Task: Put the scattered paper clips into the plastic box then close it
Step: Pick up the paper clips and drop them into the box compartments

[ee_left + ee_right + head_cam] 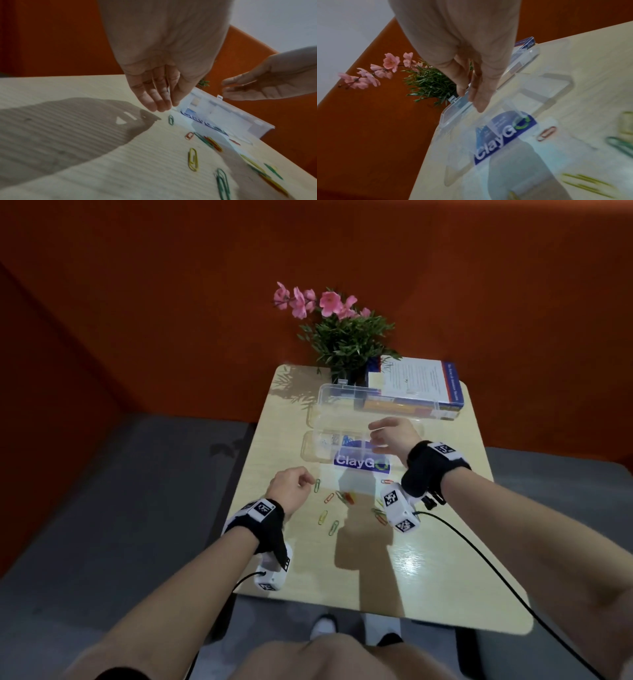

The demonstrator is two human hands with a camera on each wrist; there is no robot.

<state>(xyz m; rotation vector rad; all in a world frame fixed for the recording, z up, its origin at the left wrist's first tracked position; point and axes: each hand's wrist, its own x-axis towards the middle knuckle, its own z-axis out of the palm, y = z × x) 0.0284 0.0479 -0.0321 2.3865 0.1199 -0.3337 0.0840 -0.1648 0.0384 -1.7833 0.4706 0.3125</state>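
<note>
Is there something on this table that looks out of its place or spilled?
Yes. Coloured wire paper clips lie loose across the pale wooden table, in front of the clear plastic box, whose lid stands open; a few clips are already inside. Both hands hover empty. Nothing looks damaged.

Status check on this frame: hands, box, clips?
Left hand open, empty, by a green clip. Right hand open above the open box. Clips still scattered on table; nothing blocking.
</note>
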